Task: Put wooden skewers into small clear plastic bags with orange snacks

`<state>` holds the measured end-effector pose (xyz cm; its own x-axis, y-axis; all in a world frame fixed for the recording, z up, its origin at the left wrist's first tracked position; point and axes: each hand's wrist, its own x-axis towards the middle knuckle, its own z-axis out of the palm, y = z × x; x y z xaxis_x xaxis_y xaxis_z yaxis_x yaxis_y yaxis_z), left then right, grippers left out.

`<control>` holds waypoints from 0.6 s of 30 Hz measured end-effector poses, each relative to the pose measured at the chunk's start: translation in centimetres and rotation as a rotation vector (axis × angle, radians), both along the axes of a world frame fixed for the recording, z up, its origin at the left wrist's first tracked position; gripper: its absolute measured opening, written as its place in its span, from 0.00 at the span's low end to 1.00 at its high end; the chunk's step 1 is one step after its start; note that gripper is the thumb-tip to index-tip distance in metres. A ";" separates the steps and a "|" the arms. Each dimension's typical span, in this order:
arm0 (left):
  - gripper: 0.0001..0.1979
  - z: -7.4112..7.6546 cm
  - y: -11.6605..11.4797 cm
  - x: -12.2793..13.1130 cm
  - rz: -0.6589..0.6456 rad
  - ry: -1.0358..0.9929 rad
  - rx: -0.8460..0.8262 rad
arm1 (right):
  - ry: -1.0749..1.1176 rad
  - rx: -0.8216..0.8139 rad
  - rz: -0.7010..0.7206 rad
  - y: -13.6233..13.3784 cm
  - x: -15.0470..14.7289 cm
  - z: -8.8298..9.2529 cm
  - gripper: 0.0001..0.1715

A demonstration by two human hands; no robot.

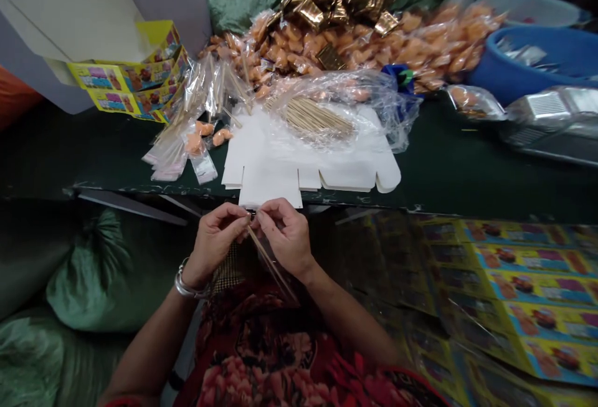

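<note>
My left hand [215, 240], with a silver bracelet at the wrist, and my right hand [288, 240] meet at the table's front edge. Both are closed in a pinch at the top of a narrow clear plastic bag of thin wooden sticks [270, 262], which hangs down towards my lap. Fingers cover the bag's mouth. Flat white cardboard [266, 173] lies just beyond my hands. On it rests a bundle of loose wooden sticks [317, 117] in a crumpled clear bag. Left of the cardboard is a pile of filled stick bags [175, 151] beside small orange pieces [195, 144].
Orange wrapped pieces [299, 45] and gold foil packets [311, 13] are heaped at the back. Yellow printed boxes [126, 86] stand at left. A blue basin [504, 61] and foil trays [551, 114] are at right. Green sacks [93, 282] and printed cartons [527, 288] sit below the table.
</note>
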<state>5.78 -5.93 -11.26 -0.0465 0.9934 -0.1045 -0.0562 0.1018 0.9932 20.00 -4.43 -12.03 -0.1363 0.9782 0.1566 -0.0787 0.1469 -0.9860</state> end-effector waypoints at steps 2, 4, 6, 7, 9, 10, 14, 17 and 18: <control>0.07 -0.2 0.3 0.1 -0.041 -0.076 0.010 | 0.152 -0.080 0.086 0.3 0.4 -0.2 0.04; 0.05 0.0 0.6 -0.1 -0.106 -0.122 0.060 | 0.268 -0.136 0.146 0.6 0.8 -0.6 0.04; 0.04 0.4 1.0 -0.4 -0.167 -0.088 0.127 | 0.346 -0.165 0.190 0.8 1.2 -0.9 0.06; 0.06 0.6 1.1 -0.6 -0.191 -0.048 0.161 | 0.368 -0.172 0.202 0.8 1.4 -1.1 0.07; 0.07 0.7 1.4 -0.7 -0.234 0.048 0.210 | 0.353 -0.175 0.202 1.0 1.6 -1.2 0.10; 0.07 0.7 1.5 -0.7 -0.242 0.096 0.224 | 0.311 -0.169 0.185 1.0 1.7 -1.1 0.10; 0.04 0.6 1.7 -0.3 -0.185 0.331 0.197 | 0.094 -0.065 0.092 1.1 1.7 -0.5 0.04; 0.05 1.8 1.9 -0.6 -0.277 0.528 0.225 | -0.026 0.104 0.158 1.3 1.9 0.0 0.13; 0.05 2.7 2.1 -1.1 -0.331 0.584 0.250 | -0.060 0.160 0.172 1.5 2.1 0.2 0.15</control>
